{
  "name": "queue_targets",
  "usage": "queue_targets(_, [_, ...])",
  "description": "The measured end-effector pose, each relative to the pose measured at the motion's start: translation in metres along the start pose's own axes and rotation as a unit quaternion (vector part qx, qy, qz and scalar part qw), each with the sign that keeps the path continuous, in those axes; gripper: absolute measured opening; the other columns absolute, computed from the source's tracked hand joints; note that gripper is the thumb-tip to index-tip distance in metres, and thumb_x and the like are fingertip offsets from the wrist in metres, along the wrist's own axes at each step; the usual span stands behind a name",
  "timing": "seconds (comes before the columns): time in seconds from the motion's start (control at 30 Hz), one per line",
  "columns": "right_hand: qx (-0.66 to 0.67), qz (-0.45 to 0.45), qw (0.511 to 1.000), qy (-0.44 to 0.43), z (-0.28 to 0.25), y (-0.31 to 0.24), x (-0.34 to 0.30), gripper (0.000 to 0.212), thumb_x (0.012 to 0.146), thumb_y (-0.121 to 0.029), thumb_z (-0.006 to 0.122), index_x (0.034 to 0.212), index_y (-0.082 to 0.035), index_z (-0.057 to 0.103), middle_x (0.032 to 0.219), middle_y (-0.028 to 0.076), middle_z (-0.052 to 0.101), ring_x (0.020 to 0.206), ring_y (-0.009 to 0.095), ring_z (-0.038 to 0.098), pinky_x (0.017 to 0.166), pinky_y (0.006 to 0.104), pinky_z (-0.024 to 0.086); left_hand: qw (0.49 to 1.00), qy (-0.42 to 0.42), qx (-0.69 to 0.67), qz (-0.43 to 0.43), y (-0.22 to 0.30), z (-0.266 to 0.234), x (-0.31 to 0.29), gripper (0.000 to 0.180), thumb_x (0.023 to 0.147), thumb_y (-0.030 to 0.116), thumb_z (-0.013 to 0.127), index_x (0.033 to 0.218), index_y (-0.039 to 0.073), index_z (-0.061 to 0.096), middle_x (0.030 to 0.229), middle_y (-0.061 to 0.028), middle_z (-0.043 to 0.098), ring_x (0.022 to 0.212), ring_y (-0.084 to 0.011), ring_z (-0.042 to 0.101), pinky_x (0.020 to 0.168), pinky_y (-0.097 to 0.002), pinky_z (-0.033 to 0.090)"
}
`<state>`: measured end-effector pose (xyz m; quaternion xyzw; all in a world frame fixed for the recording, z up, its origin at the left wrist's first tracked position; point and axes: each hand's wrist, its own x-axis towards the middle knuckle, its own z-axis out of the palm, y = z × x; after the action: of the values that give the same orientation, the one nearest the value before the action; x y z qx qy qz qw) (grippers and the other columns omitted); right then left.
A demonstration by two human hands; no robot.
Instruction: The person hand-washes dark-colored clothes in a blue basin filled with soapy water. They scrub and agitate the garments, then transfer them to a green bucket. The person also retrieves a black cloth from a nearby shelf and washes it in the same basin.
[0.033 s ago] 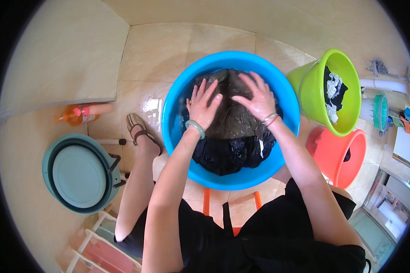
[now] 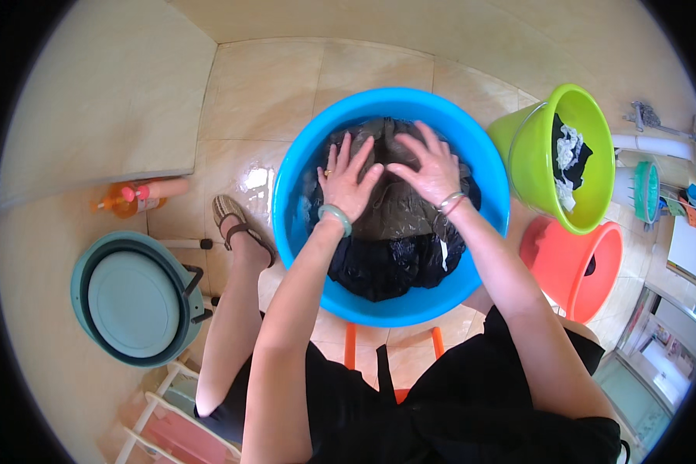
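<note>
A round blue basin (image 2: 334,305) holds wet clothing, a grey-brown garment (image 2: 398,210) with black, shiny wet fabric (image 2: 375,267) on its near side. My left hand (image 2: 348,182), with a ring and a pale green bangle, lies on the left part of the grey-brown garment, fingers spread. Opposite it, my right hand (image 2: 431,174) rests on the garment's right part, fingers apart, with thin bands round the wrist. Neither hand grips the cloth. The two thumbs point toward each other and nearly meet. Any water under the cloth is hidden.
At the right stand a lime-green bucket (image 2: 518,158) with black and white cloths (image 2: 569,155) and a coral-red bucket (image 2: 558,259). A collapsible grey-green basin (image 2: 135,301) leans at the left, below orange and pink bottles (image 2: 143,197). Tiled floor (image 2: 259,85) shows a wet patch.
Both hands have shifted slightly over the garment, and the thumbs are closer together. My right hand's fingers have spread a little differently. The basin and buckets stand as before.
</note>
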<state>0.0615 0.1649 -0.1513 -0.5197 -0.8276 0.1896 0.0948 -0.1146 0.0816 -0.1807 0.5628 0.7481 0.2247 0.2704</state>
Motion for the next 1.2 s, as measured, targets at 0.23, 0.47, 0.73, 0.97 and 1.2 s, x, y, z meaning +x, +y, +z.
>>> queue_targets(0.23, [-0.064,-0.029,0.993,-0.097,0.090,0.032,0.010,0.034,0.090,-0.047,0.057,0.111,-0.022,0.065,0.125,0.007,0.052,0.103,0.032,0.056,0.080,0.0493,0.047,0.995,-0.033,0.089,-0.008,-0.027,0.075,-0.004,0.060,0.094,0.022,0.052,0.149,0.030,0.031,0.139,-0.0130,0.045,0.125,-0.0400,0.041,0.102,-0.0540,0.037])
queue_targets(0.47, [-0.045,0.005,0.992,-0.121,0.122,0.038,0.036,0.036,0.094,-0.045,0.052,0.116,-0.017,0.061,0.113,0.017,0.064,0.099,0.036,0.063,0.080,0.0512,0.052,0.998,-0.053,0.015,0.003,-0.060,0.094,0.025,0.047,0.091,0.017,0.054,0.138,0.016,0.046,0.128,-0.0208,0.055,0.117,-0.0406,0.051,0.101,-0.0468,0.041])
queue_targets(0.73, [0.026,0.165,0.964,-0.209,0.096,0.050,0.073,0.052,0.091,-0.053,0.053,0.115,-0.008,0.064,0.104,0.021,0.068,0.100,0.036,0.064,0.084,0.0457,0.051,0.914,-0.133,-0.348,-0.162,-0.098,0.097,0.066,0.044,0.096,0.035,0.054,0.134,0.012,0.056,0.133,-0.0133,0.057,0.127,-0.0291,0.050,0.106,-0.0366,0.037])
queue_targets(0.97, [0.570,0.101,0.803,-0.140,0.000,-0.009,-0.006,0.035,0.092,-0.016,0.067,0.122,-0.002,0.053,0.110,0.002,0.058,0.104,0.009,0.053,0.090,0.0257,0.046,0.624,-0.077,-0.756,-0.181,-0.019,0.045,0.009,0.086,0.094,0.060,0.047,0.155,0.013,0.010,0.158,-0.0067,0.021,0.143,-0.0222,0.024,0.116,-0.0372,0.024])
queue_targets(1.2, [0.588,0.153,0.790,-0.077,-0.044,-0.033,-0.070,0.045,0.094,-0.011,0.060,0.137,-0.010,0.047,0.120,0.006,0.058,0.103,0.015,0.060,0.088,0.0300,0.050,0.534,-0.014,-0.819,-0.209,0.030,0.082,-0.040,0.069,0.088,0.011,0.055,0.151,0.017,0.028,0.134,-0.0114,0.051,0.117,-0.0257,0.056,0.097,-0.0389,0.049])
